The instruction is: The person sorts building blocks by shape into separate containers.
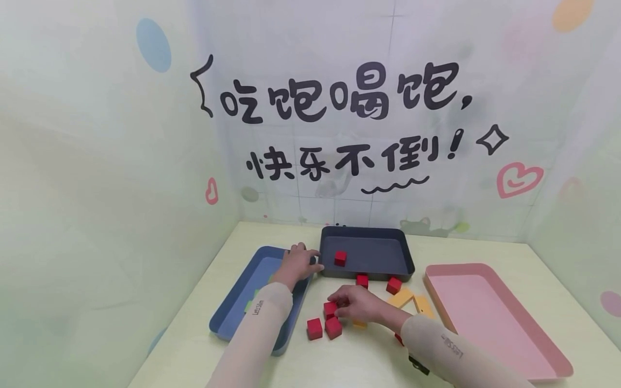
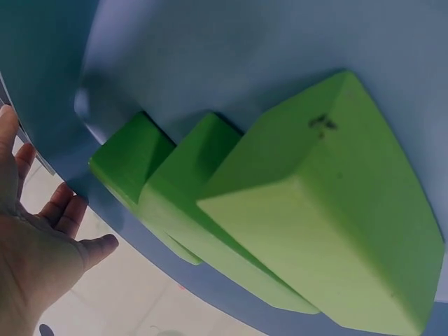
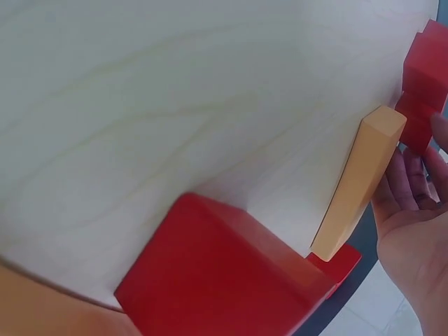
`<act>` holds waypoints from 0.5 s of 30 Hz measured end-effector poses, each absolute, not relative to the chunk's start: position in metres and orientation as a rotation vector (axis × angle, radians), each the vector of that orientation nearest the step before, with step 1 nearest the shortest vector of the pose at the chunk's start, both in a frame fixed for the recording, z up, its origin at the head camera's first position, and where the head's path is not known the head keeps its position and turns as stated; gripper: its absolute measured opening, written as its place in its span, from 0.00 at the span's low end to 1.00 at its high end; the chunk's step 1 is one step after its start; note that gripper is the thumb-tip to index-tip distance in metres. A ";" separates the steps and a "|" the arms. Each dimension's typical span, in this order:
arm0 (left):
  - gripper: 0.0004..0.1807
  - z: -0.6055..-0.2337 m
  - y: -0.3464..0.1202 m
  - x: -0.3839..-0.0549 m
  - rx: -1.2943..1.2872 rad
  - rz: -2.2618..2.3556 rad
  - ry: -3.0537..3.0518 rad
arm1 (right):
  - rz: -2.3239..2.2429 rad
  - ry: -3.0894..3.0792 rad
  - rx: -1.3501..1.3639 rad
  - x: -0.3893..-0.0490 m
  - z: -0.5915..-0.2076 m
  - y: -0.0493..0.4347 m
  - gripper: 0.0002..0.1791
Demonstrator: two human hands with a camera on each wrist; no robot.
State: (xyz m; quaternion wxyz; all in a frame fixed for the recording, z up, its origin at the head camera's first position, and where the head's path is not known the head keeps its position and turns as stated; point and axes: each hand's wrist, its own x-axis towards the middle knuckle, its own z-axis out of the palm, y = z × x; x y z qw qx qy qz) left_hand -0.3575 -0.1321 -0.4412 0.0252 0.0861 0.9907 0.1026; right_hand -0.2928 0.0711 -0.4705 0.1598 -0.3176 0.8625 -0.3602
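Note:
My left hand (image 1: 297, 265) is over the right rim of the blue tray (image 1: 226, 318), its fingers loosely spread toward the dark grey tray (image 1: 373, 252). Green blocks (image 2: 280, 210) lie inside the blue tray; in the left wrist view the hand is at the rim beside them, holding nothing. With thumb and forefinger, my right hand (image 1: 361, 305) pinches a red cube (image 1: 330, 310). Two more red cubes, one nearer (image 1: 333, 327) and one to its left (image 1: 315, 328), sit close by. Another red cube (image 3: 217, 273) looms large in the right wrist view.
A single red cube (image 1: 340, 258) lies in the dark grey tray. In front of that tray are two red cubes (image 1: 394, 285) and yellow blocks (image 1: 424, 306), one partly hidden by my right hand. A pink tray (image 1: 504, 318) stands at the right. Printed walls enclose the table.

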 end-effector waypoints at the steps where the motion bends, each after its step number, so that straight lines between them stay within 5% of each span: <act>1: 0.26 -0.441 -0.132 -0.358 0.264 0.315 3.062 | -1.028 2.465 -0.910 -0.293 -0.471 0.071 0.19; 15: 0.26 -0.441 -0.131 -0.359 0.254 0.303 3.050 | -0.994 2.498 -0.912 -0.293 -0.470 0.065 0.16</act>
